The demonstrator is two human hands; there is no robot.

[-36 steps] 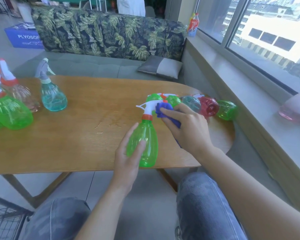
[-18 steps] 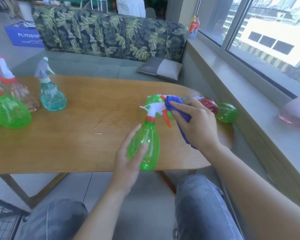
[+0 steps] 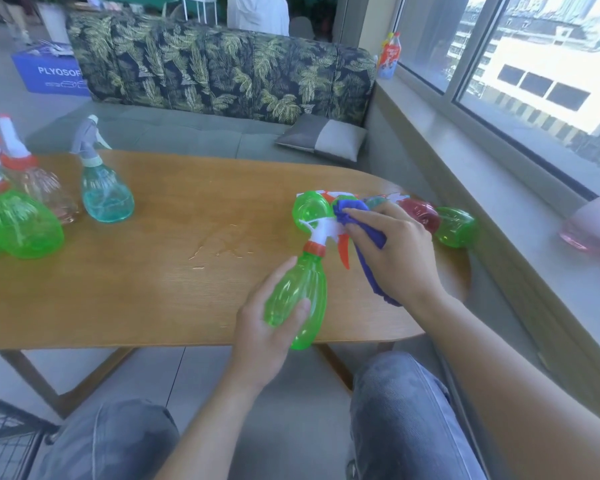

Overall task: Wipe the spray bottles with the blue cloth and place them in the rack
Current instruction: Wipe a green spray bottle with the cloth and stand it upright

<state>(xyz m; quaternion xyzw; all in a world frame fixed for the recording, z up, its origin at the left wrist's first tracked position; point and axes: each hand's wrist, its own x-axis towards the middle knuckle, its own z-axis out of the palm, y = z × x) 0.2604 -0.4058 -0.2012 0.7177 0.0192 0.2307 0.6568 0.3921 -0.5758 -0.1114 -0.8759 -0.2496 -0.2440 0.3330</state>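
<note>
- My left hand (image 3: 267, 327) is wrapped round the lower body of the green spray bottle (image 3: 300, 292), held above the near edge of the wooden table (image 3: 153, 271), its base overhanging that edge toward my knees.
- My right hand (image 3: 392, 251) has the blue cloth (image 3: 352, 211) bunched under its fingers and pressed against the bottle's white spray head (image 3: 321, 230); the cloth's tail hangs below my palm.
- The bottle's long axis runs away from me, tilted slightly right at the base, with the nozzle pointing left and the orange trigger (image 3: 344, 251) toward my right hand.
- Risk: rubbing the head could squeeze that trigger, and I can't tell through the tinted plastic whether there is liquid inside.
- Risk: my left grip sits low on a smooth body, so a hard wipe up top could twist the bottle out of my fingers and off the table edge.
- Risk: other bottles lie on their sides just beyond my right hand (image 3: 456, 226); a wide stroke could knock them rolling.
- A dark wire frame (image 3: 4, 445) at the lower left may be the rack.
</note>
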